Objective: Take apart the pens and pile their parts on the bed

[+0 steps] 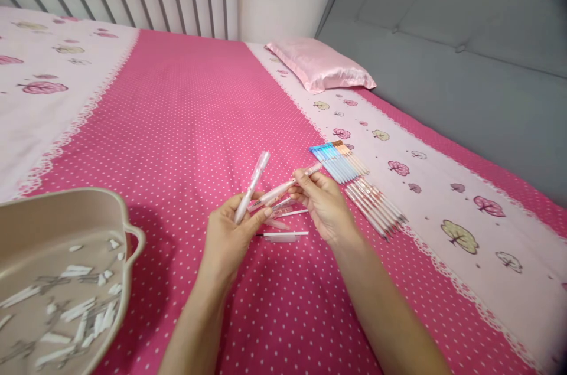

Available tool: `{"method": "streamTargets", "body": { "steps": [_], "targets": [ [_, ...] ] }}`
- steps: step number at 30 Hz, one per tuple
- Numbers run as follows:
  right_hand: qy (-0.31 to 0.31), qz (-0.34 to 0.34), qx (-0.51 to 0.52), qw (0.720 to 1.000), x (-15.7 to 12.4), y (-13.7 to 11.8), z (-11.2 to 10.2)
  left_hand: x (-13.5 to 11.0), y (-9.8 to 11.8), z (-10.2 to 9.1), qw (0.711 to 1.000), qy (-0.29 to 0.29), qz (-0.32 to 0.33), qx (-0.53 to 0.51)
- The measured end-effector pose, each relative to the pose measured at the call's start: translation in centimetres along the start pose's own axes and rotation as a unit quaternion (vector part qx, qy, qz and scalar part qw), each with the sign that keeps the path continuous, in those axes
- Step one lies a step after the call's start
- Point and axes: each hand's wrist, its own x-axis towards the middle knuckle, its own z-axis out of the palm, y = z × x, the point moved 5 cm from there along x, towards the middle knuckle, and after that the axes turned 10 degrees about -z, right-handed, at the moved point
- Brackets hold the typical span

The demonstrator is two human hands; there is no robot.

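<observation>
**Steady the pens, guide with the pinch**

Your left hand (227,234)'s fingers grasp the clip pen (251,191), tilted upward; your right hand (325,205)'s fingers pinch the pink pen (275,192), its lower end beside your left thumb. Both pens are above the bed (199,97), near the loose parts (286,237). Best to grip lightly, turn the pink pen along its own line, and avoid brushing the pale pens (372,205).

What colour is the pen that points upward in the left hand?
The pen is pale pink; it shows best in the head view.
</observation>
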Motion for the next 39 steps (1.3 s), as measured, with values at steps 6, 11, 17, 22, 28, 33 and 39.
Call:
{"method": "streamTargets", "body": {
  "steps": [6,11,17,22,28,33,39],
  "targets": [
    [-0.006,0.029,0.049,0.998,-0.1,0.1,0.4,0.2,0.0,-0.7,0.997,0.060,0.041,0.003],
    [-0.024,0.034,0.045,0.998,-0.3,0.3,0.6,0.0,0.2,-1.1,0.993,0.087,0.058,0.050],
    [-0.028,0.014,0.009,0.999,-0.4,0.1,0.4,-0.3,0.3,-0.9,0.981,0.081,0.092,0.153],
    [-0.022,-0.001,-0.009,1.000,-0.2,-0.3,0.2,-0.4,0.2,-0.8,0.964,0.079,0.115,0.228],
    [-0.050,0.001,-0.023,0.999,0.0,-0.3,0.0,-0.4,0.2,-0.4,0.952,0.060,0.120,0.276],
    [-0.070,0.004,0.002,0.998,-0.1,-0.5,0.1,-0.5,0.4,-0.2,0.965,0.036,0.101,0.239],
    [-0.092,0.018,-0.003,0.996,-0.4,-0.8,0.3,-0.2,-0.2,-0.1,0.997,-0.011,-0.003,0.082]
  ]
}}
